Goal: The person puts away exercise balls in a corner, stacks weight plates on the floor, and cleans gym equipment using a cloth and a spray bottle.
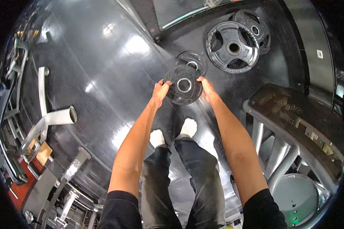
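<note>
Between my two hands is a black weight plate [173,91] with a metal ring at its center hole. My left hand [161,91] grips its left edge, the thumb on the near face. On the opposite edge my right hand [208,89] has the same kind of grip, fingers mostly hidden behind the rim. Just beyond it, partly covered, is a second small black plate [195,57] with a similar ring. Farther right lies a larger grey-black plate [235,62] with cut-out grips, overlapping another dark plate [262,28] behind it.
A padded bench [279,105] on grey metal legs stands at the right. White tubular gym equipment [59,116] is on the left, with more machine frames below it. My feet in white socks [189,127] are on the shiny dark floor [99,49]. A dark wall panel [309,42] curves along the right.
</note>
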Motion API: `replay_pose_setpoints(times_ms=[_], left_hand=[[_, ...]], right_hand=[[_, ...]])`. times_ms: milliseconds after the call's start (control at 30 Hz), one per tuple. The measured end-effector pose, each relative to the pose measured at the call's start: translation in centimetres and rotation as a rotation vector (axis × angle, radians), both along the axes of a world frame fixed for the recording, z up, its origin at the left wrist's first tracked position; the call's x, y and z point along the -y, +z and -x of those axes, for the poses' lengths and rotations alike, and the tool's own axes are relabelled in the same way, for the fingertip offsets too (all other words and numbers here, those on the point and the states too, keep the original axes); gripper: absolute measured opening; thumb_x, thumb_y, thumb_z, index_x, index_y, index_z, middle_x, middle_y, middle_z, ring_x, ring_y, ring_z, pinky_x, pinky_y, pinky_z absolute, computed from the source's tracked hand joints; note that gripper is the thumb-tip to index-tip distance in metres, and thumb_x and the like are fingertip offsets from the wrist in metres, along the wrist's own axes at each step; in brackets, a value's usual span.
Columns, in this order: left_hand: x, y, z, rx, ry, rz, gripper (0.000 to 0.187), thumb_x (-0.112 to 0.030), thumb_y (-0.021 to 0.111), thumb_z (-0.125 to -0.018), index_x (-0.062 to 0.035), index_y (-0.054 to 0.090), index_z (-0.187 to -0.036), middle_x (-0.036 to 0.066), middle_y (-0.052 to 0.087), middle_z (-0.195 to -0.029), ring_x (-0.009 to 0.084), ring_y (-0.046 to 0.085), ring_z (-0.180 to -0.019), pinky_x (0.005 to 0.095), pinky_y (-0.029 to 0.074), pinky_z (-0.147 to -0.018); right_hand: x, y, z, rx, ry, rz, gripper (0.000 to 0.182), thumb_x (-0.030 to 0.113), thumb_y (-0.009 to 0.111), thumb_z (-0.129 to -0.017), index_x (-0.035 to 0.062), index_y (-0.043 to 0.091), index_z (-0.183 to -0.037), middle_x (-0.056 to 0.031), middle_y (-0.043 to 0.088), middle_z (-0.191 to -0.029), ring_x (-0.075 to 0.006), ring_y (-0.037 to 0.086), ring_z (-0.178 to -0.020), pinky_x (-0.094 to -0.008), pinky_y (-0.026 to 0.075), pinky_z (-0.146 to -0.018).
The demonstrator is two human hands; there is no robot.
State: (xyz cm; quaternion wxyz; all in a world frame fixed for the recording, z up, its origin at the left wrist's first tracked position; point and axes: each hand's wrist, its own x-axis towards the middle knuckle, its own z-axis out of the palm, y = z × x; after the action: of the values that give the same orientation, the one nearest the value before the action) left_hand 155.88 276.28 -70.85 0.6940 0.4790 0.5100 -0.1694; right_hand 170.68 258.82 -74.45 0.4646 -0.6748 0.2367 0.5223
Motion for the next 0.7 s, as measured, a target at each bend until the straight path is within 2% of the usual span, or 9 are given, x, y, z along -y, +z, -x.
replay_pose_setpoints(times_ms=[100,200,333,433,533,633,667,700], left_hand=[[-0.2,-3.2,-2.4,0.049,0.022,0.041,0.08,-0.03,0.057,-0.081,0.0003,0.017,-0.143,0.021,0.029,-0.144,0.0313,0.031,-0.132,0.0426,0.026,-0.107],[0.3,-5.7,-4.4,0.014,0.047,-0.003,0.081,-0.031,0.055,-0.081,0.0008,0.015,-0.144,0.022,0.026,-0.145,0.0318,0.03,-0.132,0.0428,0.025,-0.107],[0.0,-7.3,-6.7,0.058,0.018,0.002,0.08,-0.03,0.055,-0.08,-0.0001,0.016,-0.144,0.021,0.024,-0.146,0.0319,0.028,-0.133,0.0417,0.023,-0.107],[0.0,-8.3,-7.8,0.008,0.029,-0.047,0.08,-0.029,0.055,-0.08,-0.0013,0.016,-0.144,0.019,0.024,-0.147,0.0313,0.025,-0.135,0.0414,0.022,-0.108],[-0.8,-10.7,-7.9,0.081,0.024,0.03,0.08,-0.029,0.055,-0.08,-0.0027,0.016,-0.145,0.017,0.025,-0.147,0.0305,0.022,-0.136,0.041,0.018,-0.109],[-1.1,-10.7,-8.4,0.137,-0.039,0.111,0.081,-0.029,0.054,-0.081,-0.005,0.012,-0.146,0.017,0.023,-0.147,0.0303,0.021,-0.136,0.04,0.015,-0.11],[-1.0,-10.3,-8.6,0.13,-0.045,0.112,0.09,-0.033,0.056,-0.078,-0.0036,0.005,-0.145,0.018,0.016,-0.149,0.0303,0.015,-0.138,0.0411,0.013,-0.111],[-0.8,-9.8,-8.7,0.122,-0.049,0.114,0.099,-0.038,0.058,-0.075,-0.0022,-0.002,-0.145,0.019,0.009,-0.151,0.0304,0.01,-0.14,0.0422,0.01,-0.112]], right_hand=[[0.1,-1.9,-2.0,0.036,0.026,0.003,0.066,0.037,0.062,-0.071,0.0067,0.047,-0.128,-0.0133,0.04,-0.136,-0.029,0.04,-0.12,-0.048,0.031,-0.097],[-0.2,-3.0,-3.7,0.05,0.007,-0.017,0.067,0.037,0.062,-0.071,0.0051,0.046,-0.128,-0.0151,0.041,-0.136,-0.0309,0.04,-0.121,-0.0501,0.031,-0.097],[-0.9,-2.4,-5.1,0.129,0.012,0.081,0.068,0.037,0.061,-0.07,0.0028,0.046,-0.127,-0.0169,0.04,-0.136,-0.0323,0.036,-0.124,-0.0474,0.031,-0.098],[-0.8,-3.7,-5.4,0.135,-0.045,0.088,0.069,0.038,0.061,-0.07,0.003,0.047,-0.127,-0.0174,0.04,-0.136,-0.0313,0.035,-0.125,-0.0446,0.03,-0.1],[-1.0,-4.6,-5.6,0.163,-0.133,0.029,0.067,0.04,0.06,-0.07,0.0045,0.051,-0.125,-0.0183,0.04,-0.137,-0.0307,0.036,-0.125,-0.0445,0.027,-0.102],[-1.2,-4.4,-5.9,0.177,-0.141,0.025,0.064,0.041,0.06,-0.069,0.0048,0.054,-0.122,-0.0184,0.039,-0.137,-0.0306,0.036,-0.125,-0.0418,0.026,-0.103],[-1.2,-4.8,-6.1,0.177,-0.141,0.027,0.064,0.041,0.06,-0.069,0.0048,0.054,-0.122,-0.0184,0.039,-0.137,-0.0306,0.036,-0.125,-0.0418,0.026,-0.103],[-1.2,-5.4,-6.3,0.148,-0.141,-0.034,0.067,0.041,0.061,-0.07,0.0043,0.05,-0.124,-0.0149,0.04,-0.135,-0.0283,0.035,-0.123,-0.0411,0.024,-0.104]])
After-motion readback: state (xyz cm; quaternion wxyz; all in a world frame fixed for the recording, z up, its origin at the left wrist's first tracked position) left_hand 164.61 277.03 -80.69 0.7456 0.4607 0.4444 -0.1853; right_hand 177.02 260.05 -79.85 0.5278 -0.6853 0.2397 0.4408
